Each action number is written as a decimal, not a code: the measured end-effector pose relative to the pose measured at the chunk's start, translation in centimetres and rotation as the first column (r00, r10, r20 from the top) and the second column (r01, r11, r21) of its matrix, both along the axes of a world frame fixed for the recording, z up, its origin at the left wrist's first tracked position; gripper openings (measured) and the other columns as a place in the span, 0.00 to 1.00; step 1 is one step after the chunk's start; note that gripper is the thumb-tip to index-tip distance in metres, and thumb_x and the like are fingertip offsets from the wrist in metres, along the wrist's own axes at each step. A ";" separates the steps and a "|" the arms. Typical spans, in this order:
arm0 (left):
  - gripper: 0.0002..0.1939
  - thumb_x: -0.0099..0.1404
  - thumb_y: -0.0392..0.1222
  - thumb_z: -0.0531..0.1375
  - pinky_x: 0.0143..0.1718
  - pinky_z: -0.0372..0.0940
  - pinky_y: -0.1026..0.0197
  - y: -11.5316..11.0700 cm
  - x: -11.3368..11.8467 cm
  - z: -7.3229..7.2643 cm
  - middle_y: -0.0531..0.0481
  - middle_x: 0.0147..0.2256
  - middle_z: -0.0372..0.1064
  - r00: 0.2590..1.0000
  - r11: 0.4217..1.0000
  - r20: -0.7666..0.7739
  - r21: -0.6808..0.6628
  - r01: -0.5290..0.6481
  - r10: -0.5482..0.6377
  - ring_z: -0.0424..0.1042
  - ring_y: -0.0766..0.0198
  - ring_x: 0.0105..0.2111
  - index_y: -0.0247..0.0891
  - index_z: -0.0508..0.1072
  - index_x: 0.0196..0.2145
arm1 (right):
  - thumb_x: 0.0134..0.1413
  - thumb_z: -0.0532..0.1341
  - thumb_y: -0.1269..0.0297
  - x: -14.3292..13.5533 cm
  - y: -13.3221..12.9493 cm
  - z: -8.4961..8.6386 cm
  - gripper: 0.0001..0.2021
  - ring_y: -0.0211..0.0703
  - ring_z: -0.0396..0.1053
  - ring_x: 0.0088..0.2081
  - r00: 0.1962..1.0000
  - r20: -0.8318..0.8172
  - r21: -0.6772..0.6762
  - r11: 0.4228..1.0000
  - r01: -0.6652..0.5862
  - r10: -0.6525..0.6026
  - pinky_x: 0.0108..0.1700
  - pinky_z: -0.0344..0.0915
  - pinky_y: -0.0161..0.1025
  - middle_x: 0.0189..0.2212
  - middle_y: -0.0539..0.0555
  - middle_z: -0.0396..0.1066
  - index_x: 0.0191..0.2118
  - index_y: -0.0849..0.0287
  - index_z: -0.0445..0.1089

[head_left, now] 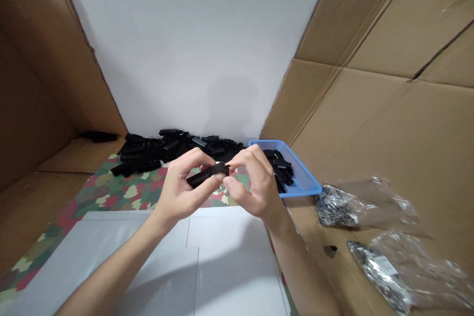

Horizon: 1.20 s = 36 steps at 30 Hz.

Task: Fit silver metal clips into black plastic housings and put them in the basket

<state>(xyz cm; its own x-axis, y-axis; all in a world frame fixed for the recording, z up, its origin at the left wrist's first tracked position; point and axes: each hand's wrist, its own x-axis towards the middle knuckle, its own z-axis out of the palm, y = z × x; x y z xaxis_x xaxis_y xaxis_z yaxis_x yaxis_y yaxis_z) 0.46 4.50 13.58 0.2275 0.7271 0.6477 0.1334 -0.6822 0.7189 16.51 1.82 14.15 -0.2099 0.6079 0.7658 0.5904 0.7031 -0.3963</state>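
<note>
A black ribbed plastic piece (202, 177) is held up in the middle of the view, over the edge of the white sheets (163, 261). My left hand (187, 182) grips it between thumb and fingers. The thumb and index finger of my right hand (254, 182) close on its right end; any small part between them is too small to make out. Small shiny metal bits (223, 189) show just below the piece, on the camouflage cloth (105, 185).
Many similar black pieces (174, 145) lie heaped against the white wall. A blue basket (303, 175) at the right holds more. Two clear bags with metal parts (336, 206) (385, 274) lie at the right. Cardboard panels (388, 123) stand on both sides.
</note>
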 end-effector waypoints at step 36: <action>0.13 0.40 0.42 0.71 0.23 0.58 0.68 -3.1 1.6 -1.4 0.55 0.17 0.59 0.555 -0.067 0.810 -0.575 0.815 -0.191 0.58 0.73 0.19 0.33 0.71 0.18 | 0.60 0.56 0.58 0.8 1.7 -1.4 0.08 0.39 0.63 0.29 0.719 -0.219 0.070 0.746 -0.662 0.659 0.32 0.65 0.40 0.29 0.49 0.62 0.42 0.45 0.71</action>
